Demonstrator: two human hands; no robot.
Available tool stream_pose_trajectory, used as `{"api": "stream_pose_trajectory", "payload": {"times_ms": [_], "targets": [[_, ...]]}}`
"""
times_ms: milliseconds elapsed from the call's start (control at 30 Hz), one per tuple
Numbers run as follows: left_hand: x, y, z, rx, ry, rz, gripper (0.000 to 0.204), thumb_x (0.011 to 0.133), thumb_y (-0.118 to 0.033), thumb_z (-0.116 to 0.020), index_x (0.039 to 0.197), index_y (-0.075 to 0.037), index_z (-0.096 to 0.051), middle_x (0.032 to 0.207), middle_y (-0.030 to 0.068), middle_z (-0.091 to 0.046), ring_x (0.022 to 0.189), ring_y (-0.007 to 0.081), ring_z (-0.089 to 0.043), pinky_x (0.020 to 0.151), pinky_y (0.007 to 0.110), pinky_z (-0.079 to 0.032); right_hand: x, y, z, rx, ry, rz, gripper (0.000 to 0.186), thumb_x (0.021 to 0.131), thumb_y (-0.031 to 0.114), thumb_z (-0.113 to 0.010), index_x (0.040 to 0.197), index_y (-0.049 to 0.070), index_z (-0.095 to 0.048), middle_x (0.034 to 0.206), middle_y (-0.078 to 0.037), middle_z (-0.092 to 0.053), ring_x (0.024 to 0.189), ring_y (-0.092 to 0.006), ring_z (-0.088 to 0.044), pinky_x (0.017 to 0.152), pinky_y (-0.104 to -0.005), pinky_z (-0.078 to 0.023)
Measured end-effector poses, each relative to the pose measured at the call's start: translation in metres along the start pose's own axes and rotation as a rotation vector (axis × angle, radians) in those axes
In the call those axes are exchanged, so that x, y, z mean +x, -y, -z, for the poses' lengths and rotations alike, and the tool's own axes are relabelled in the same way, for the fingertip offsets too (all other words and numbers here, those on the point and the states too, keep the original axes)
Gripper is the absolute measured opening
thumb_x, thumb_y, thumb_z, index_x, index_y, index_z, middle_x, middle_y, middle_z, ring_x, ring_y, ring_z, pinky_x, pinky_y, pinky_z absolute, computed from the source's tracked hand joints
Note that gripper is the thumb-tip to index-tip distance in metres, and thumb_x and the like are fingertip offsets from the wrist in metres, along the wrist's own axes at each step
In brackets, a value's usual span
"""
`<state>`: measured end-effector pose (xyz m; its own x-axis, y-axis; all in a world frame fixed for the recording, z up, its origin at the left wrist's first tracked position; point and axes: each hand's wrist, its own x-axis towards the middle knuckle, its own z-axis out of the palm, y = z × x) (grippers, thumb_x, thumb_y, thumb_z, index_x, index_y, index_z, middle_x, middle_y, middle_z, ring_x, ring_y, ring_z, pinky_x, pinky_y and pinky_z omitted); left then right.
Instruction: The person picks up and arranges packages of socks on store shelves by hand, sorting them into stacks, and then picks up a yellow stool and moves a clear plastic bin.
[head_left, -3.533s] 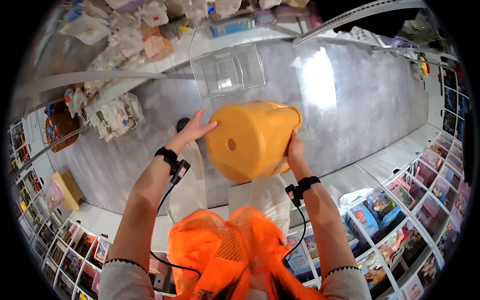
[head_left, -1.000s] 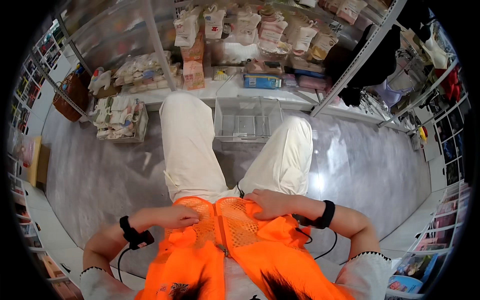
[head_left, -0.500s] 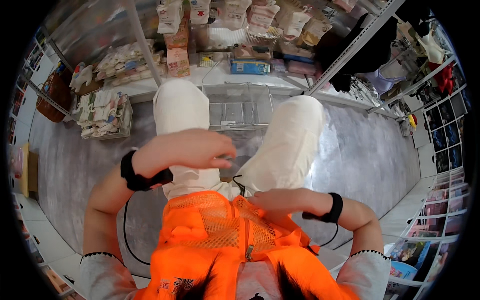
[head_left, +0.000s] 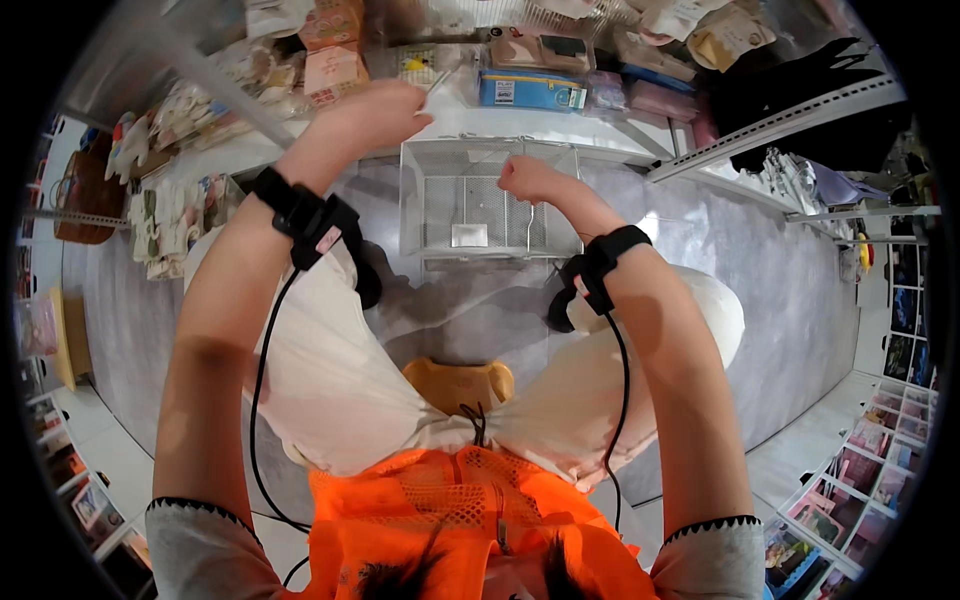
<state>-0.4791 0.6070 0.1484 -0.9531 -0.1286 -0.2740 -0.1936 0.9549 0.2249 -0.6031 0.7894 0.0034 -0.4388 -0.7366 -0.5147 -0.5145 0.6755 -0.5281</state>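
Observation:
My left hand (head_left: 380,112) reaches over the front edge of the white shelf (head_left: 455,115), beside a small clear pack with a yellow shape (head_left: 417,63). Its fingers are partly bent, and the thumb is apart from them with nothing visible between. Below and to the right stands a wire mesh basket (head_left: 425,240) on the floor, with a white label lying in it. Over the basket's right half my right hand (head_left: 532,182) is curled closed. What it holds, if anything, is hidden, and I cannot tell whether it touches the basket.
A blue box (head_left: 525,90) and pink packs (head_left: 660,98) sit on the shelf. At left are a pile of folded cloth goods (head_left: 175,225) and a brown wicker basket (head_left: 85,195). A wooden stool edge (head_left: 458,383) shows between my legs. Metal uprights (head_left: 780,130) flank the shelf.
Both hands have moved from near my waist out to the shelf and the basket. My knees have spread apart, baring the stool, and the view has shifted closer to the shelf.

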Motion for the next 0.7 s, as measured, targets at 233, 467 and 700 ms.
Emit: {"api": "stream_pose_trajectory", "payload": {"times_ms": [233,467,700], "targets": [[0.031,0.010,0.015,0.184,0.076,0.040,0.033,0.086,-0.033,-0.050,0.106,-0.008,-0.055,0.100,0.0117,-0.059,0.092,0.0292,-0.057,0.079,0.038,-0.045,0.047,-0.073,-0.040,-0.048,0.079,-0.187,0.029,0.076,0.023,-0.052,0.085,-0.003,-0.064,0.089,-0.023,-0.061,0.084,-0.0373,-0.058,0.075,-0.0413,-0.047],[0.039,0.029,0.026,0.196,0.111,0.137,0.035,0.086,-0.034,-0.050,0.108,-0.007,-0.055,0.101,0.0134,-0.060,0.092,0.0287,-0.057,0.079,0.037,-0.045,0.042,-0.050,-0.068,-0.151,0.234,0.042,0.024,0.076,0.017,-0.053,0.086,-0.003,-0.062,0.093,-0.023,-0.060,0.088,-0.0368,-0.058,0.076,-0.0420,-0.047],[0.021,0.049,0.001,0.143,-0.376,-0.400,0.033,0.083,-0.028,-0.053,0.106,-0.005,-0.055,0.094,0.0128,-0.060,0.089,0.0281,-0.057,0.077,0.037,-0.046,0.107,-0.059,-0.116,-0.403,0.339,0.274,0.024,0.076,0.007,-0.051,0.097,-0.002,-0.058,0.103,-0.021,-0.058,0.096,-0.0358,-0.055,0.080,-0.0417,-0.047]]}}
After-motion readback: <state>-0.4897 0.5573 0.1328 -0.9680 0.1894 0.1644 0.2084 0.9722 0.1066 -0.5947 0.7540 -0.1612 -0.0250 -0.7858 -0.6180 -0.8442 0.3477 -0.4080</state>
